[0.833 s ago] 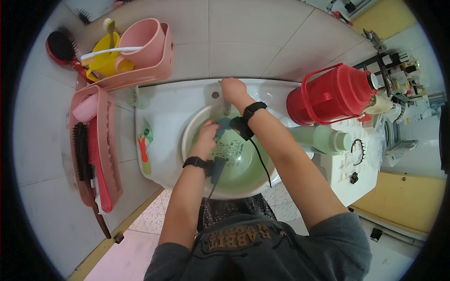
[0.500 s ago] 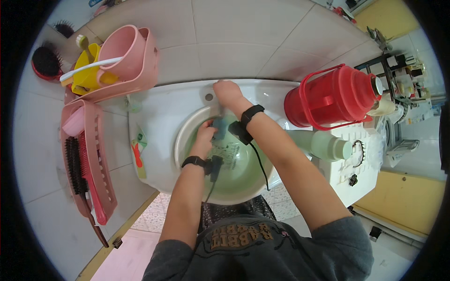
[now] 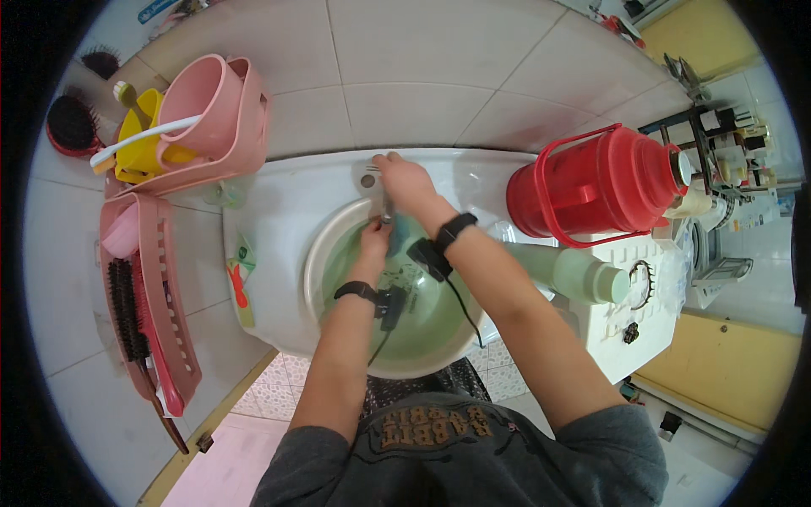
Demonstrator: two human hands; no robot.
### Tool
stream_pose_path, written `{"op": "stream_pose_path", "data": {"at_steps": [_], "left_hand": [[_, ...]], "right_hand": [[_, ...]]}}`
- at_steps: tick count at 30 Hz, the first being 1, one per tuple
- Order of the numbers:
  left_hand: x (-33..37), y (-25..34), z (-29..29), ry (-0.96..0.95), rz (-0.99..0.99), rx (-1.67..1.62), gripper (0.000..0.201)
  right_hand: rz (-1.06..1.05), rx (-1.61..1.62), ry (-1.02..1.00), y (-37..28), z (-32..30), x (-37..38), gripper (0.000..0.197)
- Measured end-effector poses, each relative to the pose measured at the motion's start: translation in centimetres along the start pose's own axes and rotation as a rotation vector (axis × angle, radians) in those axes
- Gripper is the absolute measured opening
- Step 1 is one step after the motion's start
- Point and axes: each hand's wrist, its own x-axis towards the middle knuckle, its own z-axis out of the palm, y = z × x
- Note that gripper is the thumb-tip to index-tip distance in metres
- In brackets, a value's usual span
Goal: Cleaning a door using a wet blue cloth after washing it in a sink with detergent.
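Note:
Green-tinted water half hides the bottom of a pale round basin (image 3: pixel 314 279) set in the white sink (image 3: pixel 279 190). My left hand (image 3: pixel 373 241) is inside the basin's far part, fingers curled at a soft blue-grey thing (image 3: pixel 398 237), perhaps a cloth, partly hidden. Just above that hand a metal tap spout (image 3: pixel 387 211) points down. My right hand (image 3: pixel 407 184) is over the top of the tap, its fingers bent around the handle, which they mostly cover. Both wrists wear black straps with small black boxes and cables.
Right of the basin stand a red thermos jug (image 3: pixel 583 186) and a pale green bottle (image 3: pixel 583 272) lying on its side. Pink racks (image 3: pixel 190 338) with brushes and cups (image 3: pixel 198 106) line the left wall. A green-and-orange packet (image 3: pixel 240 279) lies at the sink's left edge.
My right hand's fingers have loosened and stretched slightly over the tap, and the spout now shows beneath it. My left hand has shifted up close to the spout. The whole view has tilted a little.

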Motion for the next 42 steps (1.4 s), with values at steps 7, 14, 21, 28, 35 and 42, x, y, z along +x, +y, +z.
{"op": "stream_pose_path", "data": {"at_steps": [7,14,21,28,35,42], "left_hand": [[1.0,-1.1,-0.4,-0.060,-0.020,0.259,0.030],[0.5,-1.5,-1.1,0.103,0.117,0.174,0.019],[1.3,-1.5,-2.1,0.112,0.008,0.151,0.021],[3.1,-2.9,0.0,0.125,0.163,0.565,0.031],[1.4,-1.2,1.0,-0.006,0.104,0.155,0.017],[1.8,-4.3,-5.4,0.043,-0.261,-0.801,0.025]], "right_hand": [[0.797,1.098,-0.168,0.2,5.4,-8.5,0.024],[0.571,0.965,0.044,-0.1,10.8,-7.6,0.039],[0.646,0.919,-0.005,-0.1,12.1,-6.9,0.039],[0.583,0.806,0.073,1.0,8.4,-8.5,0.030],[0.701,0.768,0.100,2.9,8.8,-11.1,0.014],[0.144,0.384,0.010,-0.6,8.5,-11.0,0.026]]}}
